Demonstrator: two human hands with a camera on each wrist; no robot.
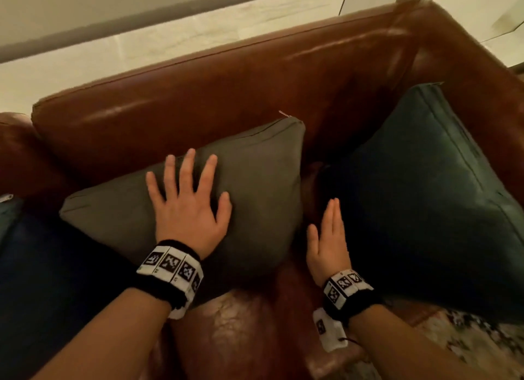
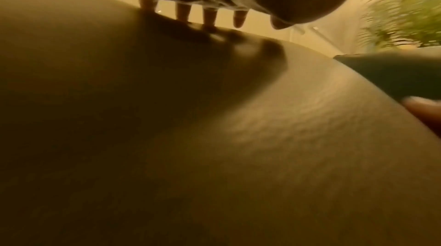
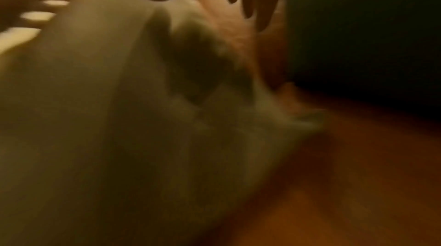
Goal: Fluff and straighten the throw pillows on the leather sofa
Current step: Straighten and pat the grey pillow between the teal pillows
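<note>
Olive pillow looks soft and puffy, leaning on the sofa back; my left hand lies flat on it, fingers wide, my right hand flat beside its right edge

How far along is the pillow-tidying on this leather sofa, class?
Done: the dark green pillow leans in the sofa corner. In hand: the left hand presses flat on the olive pillow; the right hand is edge-on beside it. Left: the blue pillow lies untouched.
</note>
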